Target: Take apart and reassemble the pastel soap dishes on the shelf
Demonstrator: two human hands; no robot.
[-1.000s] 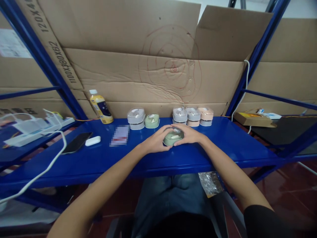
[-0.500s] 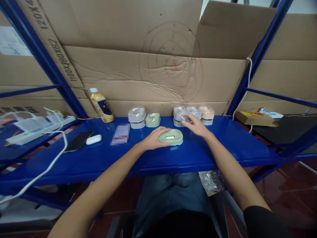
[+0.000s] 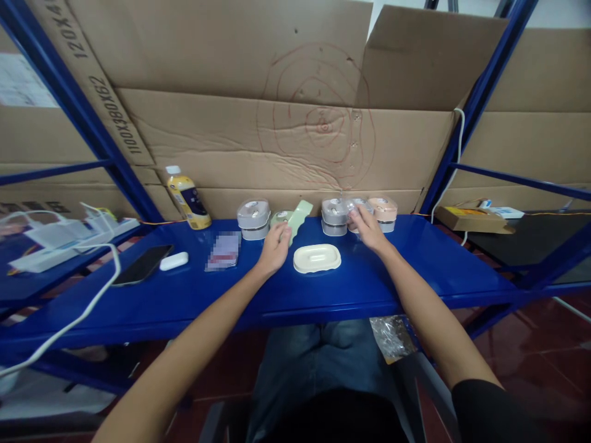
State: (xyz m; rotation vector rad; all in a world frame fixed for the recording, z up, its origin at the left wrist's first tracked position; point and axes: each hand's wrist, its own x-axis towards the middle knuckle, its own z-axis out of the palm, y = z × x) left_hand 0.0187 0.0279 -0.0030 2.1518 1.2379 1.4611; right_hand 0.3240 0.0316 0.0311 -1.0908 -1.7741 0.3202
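A cream oval soap dish base (image 3: 317, 258) lies on the blue table between my hands. To its upper left, my left hand (image 3: 276, 245) is closed around a light green dish part (image 3: 300, 216), tilted up on edge. Behind that part, a green soap box (image 3: 281, 216) is partly hidden. My right hand (image 3: 368, 227) grips a clear plastic lid (image 3: 351, 209) in front of the boxes at the back right. Two-tier grey boxes (image 3: 334, 216) and a peach-and-grey box (image 3: 384, 214) stand there; the lid and hand partly cover the one between them.
A grey two-tier box (image 3: 253, 218) stands at the back left. Left of it are a yellow drink bottle (image 3: 188, 198), a blurred-out packet (image 3: 223, 251), a white earphone case (image 3: 174, 261) and a dark phone (image 3: 144, 264). A white cable (image 3: 99, 301) crosses the table's left end.
The clear lid has come off in my right hand and moved right. My left hand has lifted the green part up and left, uncovering the cream base.
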